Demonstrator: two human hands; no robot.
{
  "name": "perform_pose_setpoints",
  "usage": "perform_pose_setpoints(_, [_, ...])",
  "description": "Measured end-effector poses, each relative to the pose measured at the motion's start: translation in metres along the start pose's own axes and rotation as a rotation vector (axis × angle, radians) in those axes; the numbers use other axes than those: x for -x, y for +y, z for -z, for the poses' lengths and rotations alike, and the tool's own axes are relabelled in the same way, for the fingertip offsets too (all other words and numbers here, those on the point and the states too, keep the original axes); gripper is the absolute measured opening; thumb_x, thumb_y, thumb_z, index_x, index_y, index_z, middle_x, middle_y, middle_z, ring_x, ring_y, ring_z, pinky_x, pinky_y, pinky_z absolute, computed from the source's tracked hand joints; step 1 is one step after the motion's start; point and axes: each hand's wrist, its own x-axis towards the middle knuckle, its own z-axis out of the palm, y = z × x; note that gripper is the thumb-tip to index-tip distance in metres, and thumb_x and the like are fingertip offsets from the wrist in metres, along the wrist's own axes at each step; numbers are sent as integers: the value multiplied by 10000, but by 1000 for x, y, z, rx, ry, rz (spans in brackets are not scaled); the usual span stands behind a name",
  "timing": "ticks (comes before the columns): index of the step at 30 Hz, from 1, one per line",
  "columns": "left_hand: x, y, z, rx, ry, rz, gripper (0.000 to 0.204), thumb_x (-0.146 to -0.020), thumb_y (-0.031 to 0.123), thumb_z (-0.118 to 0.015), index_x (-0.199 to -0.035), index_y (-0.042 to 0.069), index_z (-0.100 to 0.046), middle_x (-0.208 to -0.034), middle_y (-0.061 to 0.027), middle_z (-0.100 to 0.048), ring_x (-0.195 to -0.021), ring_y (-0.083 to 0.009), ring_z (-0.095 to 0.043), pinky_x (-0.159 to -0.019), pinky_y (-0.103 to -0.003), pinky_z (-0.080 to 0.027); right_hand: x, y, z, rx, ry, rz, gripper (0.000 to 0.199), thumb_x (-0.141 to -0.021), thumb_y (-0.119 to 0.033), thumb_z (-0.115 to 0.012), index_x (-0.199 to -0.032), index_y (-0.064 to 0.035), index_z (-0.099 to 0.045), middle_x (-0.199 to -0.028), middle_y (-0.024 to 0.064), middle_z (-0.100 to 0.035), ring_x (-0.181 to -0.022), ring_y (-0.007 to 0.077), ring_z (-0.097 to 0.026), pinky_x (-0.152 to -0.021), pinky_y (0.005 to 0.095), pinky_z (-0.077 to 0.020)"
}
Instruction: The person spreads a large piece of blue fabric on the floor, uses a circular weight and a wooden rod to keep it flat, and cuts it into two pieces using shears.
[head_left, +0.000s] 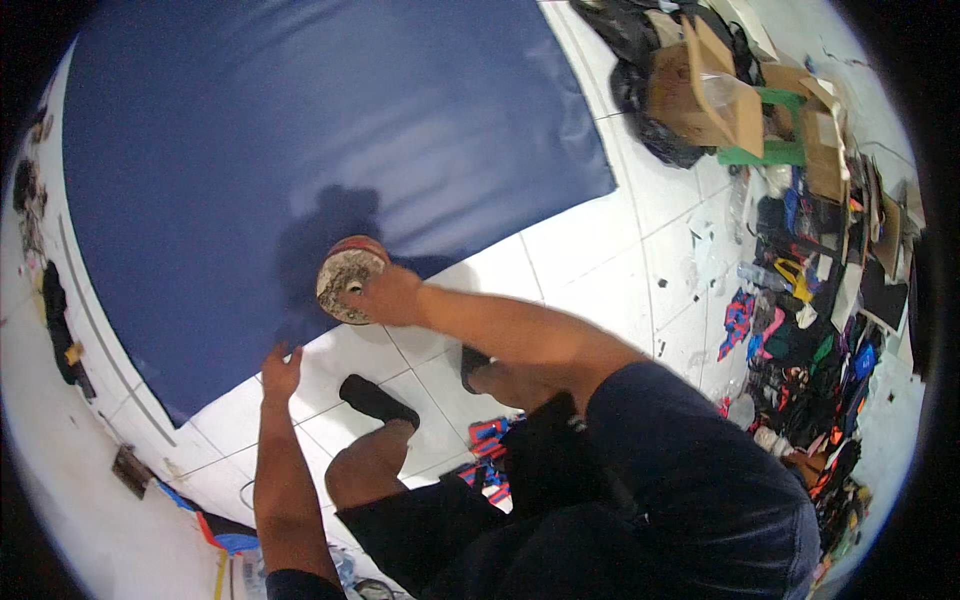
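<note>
A wide sheet of dark blue material (420, 120) lies spread over the white tiled floor. Near its close edge, my right hand (395, 297) grips a thick round disc (343, 272) with a mottled beige face, a reddish rim and a small hole in the middle. Some of the fingers are hidden against the disc, and I cannot tell whether it touches the sheet. To the left, my left hand (282, 370) is empty, its thumb and fingers apart, by the sheet's near edge.
Along the right wall are a heap of coloured scraps (800, 340), cardboard boxes (700, 95), a green stool (785, 125) and black plastic bags (655, 125). Red and blue patterned cloth (490, 440) lies by my feet. A dark bundle (57, 310) lies along the left wall.
</note>
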Motion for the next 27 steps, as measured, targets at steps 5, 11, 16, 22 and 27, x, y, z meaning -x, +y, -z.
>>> perform_pose_setpoints(5, [136,224,118,408,-70,-321,333,-982,208,-605,-1226,-18,-619,-1151,-173,-677,-1058,-221,-637,-939,-339,-480,161,-66,38,-548,-116,-300,542,-897,-390,-589,-1331,-82,-485,-1038,205,-681,-937,366,-682,-790,516,-545])
perform_pose_setpoints(11, [252,253,177,514,-201,-120,398,-943,282,-672,-1214,-8,-635,-1020,-94,-694,-940,-153,-632,-873,-309,-496,388,-54,130,-913,-97,-562,462,-904,-526,-565,-1148,-147,-667,-1161,180,-651,-1038,369,-640,-912,477,-491])
perform_pose_setpoints(16, [299,195,181,163,-148,146,402,-972,378,-527,-1134,51,-694,-1071,-195,-698,-1052,-319,-650,-895,-405,-512,542,56,137,-687,191,-1172,458,-874,-482,-623,-1075,-75,-684,-1105,183,-693,-1050,359,-651,-915,440,-519])
perform_pose_setpoints(22, [282,203,218,-286,-519,-254,390,-1003,406,-438,-1153,158,-699,-1171,-198,-671,-1080,-416,-625,-912,-499,-506,619,133,177,-701,355,-1399,457,-877,-459,-618,-995,-21,-682,-880,185,-714,-842,338,-695,-807,436,-542])
perform_pose_setpoints(27, [159,310,315,-430,-393,-343,468,-982,449,-460,-1268,120,-629,-1293,-196,-605,-1204,-394,-554,-1019,-503,-431,583,170,242,-1346,510,-1493,335,-921,-335,-639,-1016,-14,-623,-781,121,-684,-631,204,-649,-519,376,-504])
